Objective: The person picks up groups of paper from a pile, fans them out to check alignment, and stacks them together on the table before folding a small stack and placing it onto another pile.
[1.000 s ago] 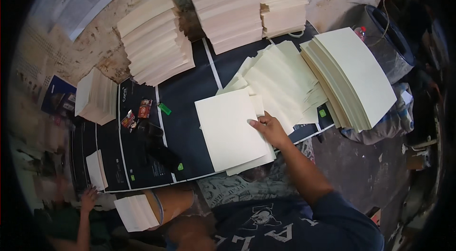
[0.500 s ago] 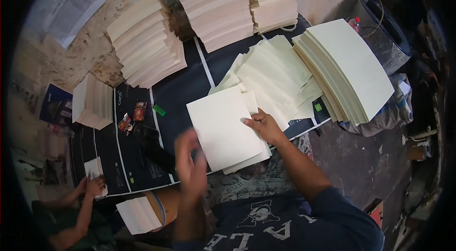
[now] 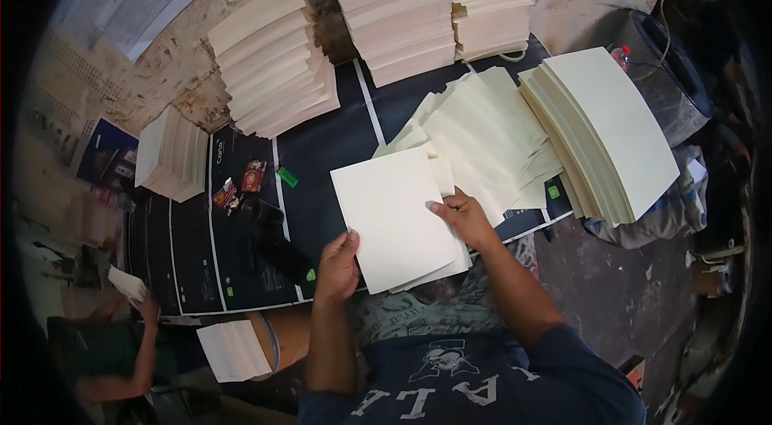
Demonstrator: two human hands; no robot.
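A small stack of cream paper sheets (image 3: 394,220) is held between my two hands over the near edge of the dark table. My left hand (image 3: 339,268) grips its left edge, thumb on top and fingers underneath. At the right edge my right hand (image 3: 468,218) is closed on it, with the thumb pressed on the upper face. A few sheets stick out unevenly below the top one, on the right and bottom sides. Just beyond, a fanned pile of cream sheets (image 3: 482,131) spreads across the table and partly lies behind the held stack.
A tall cream stack (image 3: 615,119) stands at the right. More paper stacks (image 3: 394,7) line the wall. A green lighter (image 3: 287,176), a red packet (image 3: 254,176) and a black object (image 3: 269,236) lie left. At lower left, another person's hand (image 3: 147,304) holds paper.
My left hand, blurred before, has come onto the stack's left edge and now grips it. My right hand keeps its hold. The other person's paper has been raised and tilted. The view has shifted slightly.
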